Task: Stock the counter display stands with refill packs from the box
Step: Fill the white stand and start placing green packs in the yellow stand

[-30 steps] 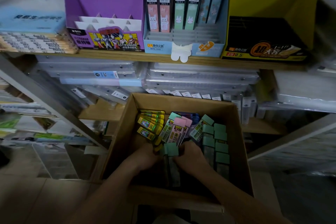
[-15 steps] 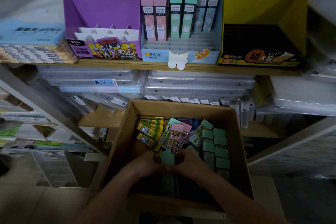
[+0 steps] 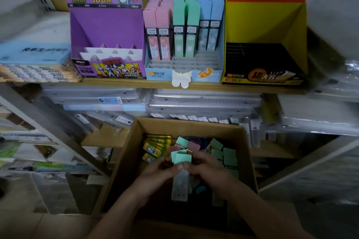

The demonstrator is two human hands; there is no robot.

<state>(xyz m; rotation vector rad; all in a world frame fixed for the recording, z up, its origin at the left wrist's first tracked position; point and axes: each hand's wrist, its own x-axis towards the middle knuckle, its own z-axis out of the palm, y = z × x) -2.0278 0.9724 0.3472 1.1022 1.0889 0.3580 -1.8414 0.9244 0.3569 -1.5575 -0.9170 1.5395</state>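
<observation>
A brown cardboard box (image 3: 124, 159) stands below the shelf, holding yellow, pink and green refill packs (image 3: 229, 156). Above the box, my left hand (image 3: 155, 170) and my right hand (image 3: 207, 168) both grip a small bundle of green-capped refill packs (image 3: 180, 170), held upright between them. On the wooden shelf stand three display stands: a purple one (image 3: 105, 31) with bare white slots, a light blue one (image 3: 184, 70) holding pink, green and blue packs at the back, and a yellow one (image 3: 266, 25) with a bare black tray.
The wooden shelf edge (image 3: 136, 82) runs across the middle. Clear plastic folders (image 3: 204, 101) are stacked beneath it. Slanted metal shelf frames stand at the left (image 3: 38, 128) and right (image 3: 310, 161). Flat blue packs (image 3: 33, 50) lie left of the purple stand.
My hands have lifted the green packs up out of the box's contents. The view has tilted upward, showing the stands' header cards.
</observation>
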